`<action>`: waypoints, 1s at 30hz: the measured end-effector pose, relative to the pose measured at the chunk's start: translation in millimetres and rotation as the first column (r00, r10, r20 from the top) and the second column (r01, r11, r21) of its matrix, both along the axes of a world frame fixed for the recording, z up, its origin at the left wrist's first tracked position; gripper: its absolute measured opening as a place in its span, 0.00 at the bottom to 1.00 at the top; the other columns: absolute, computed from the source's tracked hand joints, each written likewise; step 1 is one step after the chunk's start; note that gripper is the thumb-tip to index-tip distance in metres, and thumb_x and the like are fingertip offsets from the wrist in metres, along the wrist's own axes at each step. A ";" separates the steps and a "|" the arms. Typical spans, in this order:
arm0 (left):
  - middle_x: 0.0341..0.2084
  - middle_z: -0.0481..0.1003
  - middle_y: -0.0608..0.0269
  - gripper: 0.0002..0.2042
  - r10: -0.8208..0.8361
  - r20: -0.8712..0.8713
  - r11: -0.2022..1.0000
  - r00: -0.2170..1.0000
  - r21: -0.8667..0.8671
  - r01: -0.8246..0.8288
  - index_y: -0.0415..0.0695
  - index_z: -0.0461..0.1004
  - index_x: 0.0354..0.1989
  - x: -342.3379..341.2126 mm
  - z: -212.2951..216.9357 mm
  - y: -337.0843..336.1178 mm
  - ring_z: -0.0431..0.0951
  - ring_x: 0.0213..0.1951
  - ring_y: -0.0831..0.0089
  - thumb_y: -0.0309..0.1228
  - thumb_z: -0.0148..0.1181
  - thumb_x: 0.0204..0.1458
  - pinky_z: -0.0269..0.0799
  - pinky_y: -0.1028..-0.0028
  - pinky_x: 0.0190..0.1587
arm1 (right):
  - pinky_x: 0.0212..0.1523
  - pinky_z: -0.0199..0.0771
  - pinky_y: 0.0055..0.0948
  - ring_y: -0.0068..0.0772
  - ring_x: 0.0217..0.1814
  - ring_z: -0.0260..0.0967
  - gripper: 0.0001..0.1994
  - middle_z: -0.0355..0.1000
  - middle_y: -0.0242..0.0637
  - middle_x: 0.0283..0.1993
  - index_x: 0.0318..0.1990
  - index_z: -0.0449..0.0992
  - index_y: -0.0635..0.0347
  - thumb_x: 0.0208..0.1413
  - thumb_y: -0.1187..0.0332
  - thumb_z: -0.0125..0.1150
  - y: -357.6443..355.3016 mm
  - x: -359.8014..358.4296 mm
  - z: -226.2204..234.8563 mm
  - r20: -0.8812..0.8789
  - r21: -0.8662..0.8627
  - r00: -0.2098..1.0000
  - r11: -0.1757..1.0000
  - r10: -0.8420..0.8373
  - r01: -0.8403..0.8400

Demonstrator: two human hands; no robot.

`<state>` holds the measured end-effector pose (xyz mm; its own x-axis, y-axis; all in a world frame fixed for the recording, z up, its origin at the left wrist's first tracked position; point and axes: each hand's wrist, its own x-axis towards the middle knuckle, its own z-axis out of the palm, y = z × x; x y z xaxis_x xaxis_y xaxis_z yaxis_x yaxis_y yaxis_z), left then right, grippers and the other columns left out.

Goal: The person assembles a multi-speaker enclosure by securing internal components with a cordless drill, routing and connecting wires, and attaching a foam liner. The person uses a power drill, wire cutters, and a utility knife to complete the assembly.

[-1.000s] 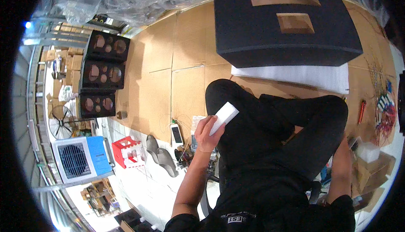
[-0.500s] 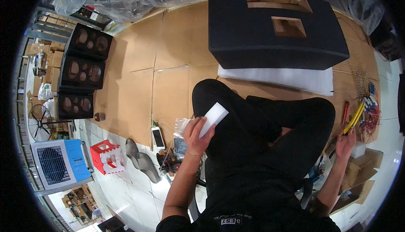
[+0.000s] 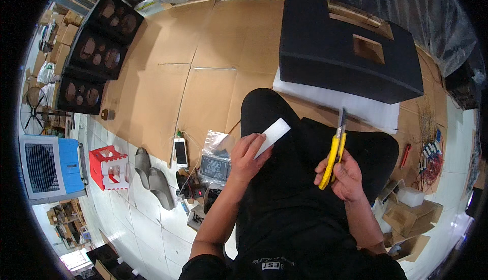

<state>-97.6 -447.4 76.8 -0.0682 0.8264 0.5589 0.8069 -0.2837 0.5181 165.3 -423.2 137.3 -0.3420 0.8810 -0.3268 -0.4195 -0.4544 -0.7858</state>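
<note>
1. Left hand [image 3: 244, 159]: fingers closed around a small white rectangular foam block [image 3: 271, 135], held over the lap of the seated person in black trousers.
2. Right hand [image 3: 344, 174]: fingers wrapped around a yellow-handled utility knife [image 3: 333, 150], blade pointing up and away. A second ago this hand was low at the right side, near the wires; half a second ago it was lifting something yellow.
3. Change: knife now raised beside the block, near but apart. Judgement: both items are brought together for cutting.
4. Surroundings: black speaker cabinet [image 3: 345, 51] on a white foam sheet [image 3: 366, 109] over flattened brown cardboard [image 3: 203, 61] on the floor.
</note>
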 end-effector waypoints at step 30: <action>0.40 0.76 0.53 0.21 -0.073 -0.026 0.997 0.997 -0.020 0.072 0.40 0.74 0.46 -5.0 1.7 -0.9 0.78 0.39 0.57 0.25 0.71 0.41 0.75 0.65 0.39 | 0.30 0.81 0.29 0.34 0.30 0.72 0.29 0.66 0.44 0.36 0.68 0.56 0.60 0.58 0.76 0.51 -7.7 -33.2 26.7 0.957 0.284 0.279 0.440 -0.078 -0.852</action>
